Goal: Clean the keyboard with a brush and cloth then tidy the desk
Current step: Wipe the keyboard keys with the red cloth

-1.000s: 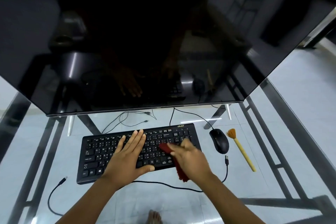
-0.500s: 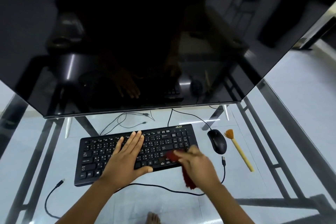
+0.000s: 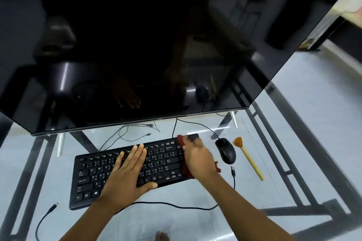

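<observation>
Pressing flat with straight fingers, the left grip (image 3: pixel 127 174) pins the black keyboard (image 3: pixel 92 174), a light, rigid slab that would likely skate on the glass bench (image 3: pixel 58 152) otherwise. At its far right corner the right grip (image 3: pixel 197 160) clasps the red cloth (image 3: pixel 180 140), soft and limp, bunched beneath blurred fingers. Further right, the brush (image 3: pixel 248 158) lies untouched beyond the mouse (image 3: pixel 225 150).

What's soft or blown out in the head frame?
Head view: the right hand and red cloth are motion-blurred, while the left hand and keyboard legends are sharp. Head view: the dark monitor mirrors both hands, and there are no blown highlights on the keys. Head view: wide-angle distortion bends the monitor's edges.
</observation>
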